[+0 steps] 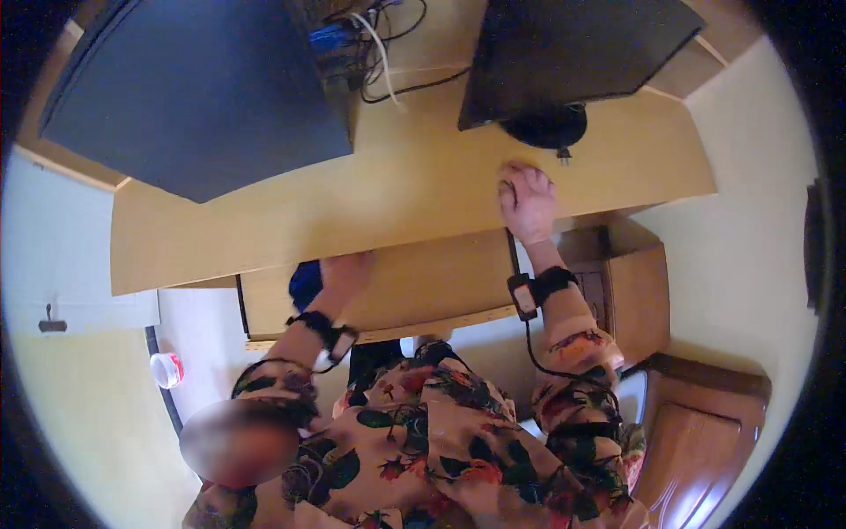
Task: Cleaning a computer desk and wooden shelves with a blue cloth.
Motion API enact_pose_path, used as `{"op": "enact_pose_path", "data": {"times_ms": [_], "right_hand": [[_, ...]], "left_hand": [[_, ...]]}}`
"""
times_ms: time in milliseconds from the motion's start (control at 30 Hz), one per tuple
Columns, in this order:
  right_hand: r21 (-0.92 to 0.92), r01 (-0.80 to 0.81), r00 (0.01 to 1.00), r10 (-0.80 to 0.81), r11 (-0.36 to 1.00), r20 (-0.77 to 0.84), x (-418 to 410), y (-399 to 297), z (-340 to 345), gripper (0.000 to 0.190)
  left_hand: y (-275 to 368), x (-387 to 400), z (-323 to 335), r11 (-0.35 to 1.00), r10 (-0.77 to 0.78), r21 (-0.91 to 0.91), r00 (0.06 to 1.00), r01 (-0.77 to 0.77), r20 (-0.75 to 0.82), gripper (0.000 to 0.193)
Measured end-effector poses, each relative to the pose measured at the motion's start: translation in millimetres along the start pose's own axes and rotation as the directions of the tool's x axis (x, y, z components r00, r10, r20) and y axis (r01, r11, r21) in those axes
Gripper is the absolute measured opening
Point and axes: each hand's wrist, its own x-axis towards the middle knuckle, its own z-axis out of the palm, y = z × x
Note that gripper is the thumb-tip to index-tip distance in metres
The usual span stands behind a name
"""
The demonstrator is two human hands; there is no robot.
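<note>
My left hand (347, 271) reaches in over the pull-out tray (436, 284) below the wooden desktop, and its fingertips are blurred at the desktop's front edge. Beside that hand is a dark blue thing (305, 285), perhaps a cloth; whether my fingers grip it is unclear. My right hand (529, 202) lies on the desktop (403, 192) near its front edge, fingers curled. A little dark shows by the thumb, but I cannot make out whether anything is held. Just beyond the right hand, a black plug (563, 156) lies by a round black base (548, 125).
Two dark screens, one at left (218, 86) and one at right (575, 53), stand on the desk. Tangled cables (380, 53) lie between them. Wooden cabinets (638, 297) are at the right. A red-and-white container (166, 370) is at the left. Cabled straps circle both wrists.
</note>
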Motion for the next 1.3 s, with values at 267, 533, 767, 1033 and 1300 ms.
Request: {"op": "enact_pose_path", "data": {"times_ms": [267, 533, 767, 1033, 1300], "right_hand": [[0.094, 0.089, 0.988, -0.100, 0.992, 0.121, 1, -1, 4, 0.035], [0.001, 0.083, 0.989, -0.082, 0.997, 0.122, -2, -3, -6, 0.036], [0.065, 0.090, 0.991, -0.096, 0.994, 0.093, -1, -5, -6, 0.037], [0.027, 0.095, 0.981, -0.098, 0.995, 0.166, -6, 0, 0, 0.039], [-0.003, 0.130, 0.983, -0.129, 0.991, 0.131, -6, 2, 7, 0.040]], "left_hand": [[104, -30, 20, 0.536, 0.838, -0.092, 0.542, -0.839, -0.056, 0.051], [66, 7, 10, 0.889, 0.430, 0.204, 0.900, -0.409, -0.072, 0.046], [170, 6, 34, 0.810, 0.567, -0.174, 0.824, -0.559, -0.008, 0.048], [-39, -42, 15, 0.809, 0.588, 0.031, 0.805, -0.587, -0.084, 0.050], [-26, -2, -4, 0.949, -0.316, 0.017, 0.949, 0.316, -0.028, 0.051]]}}
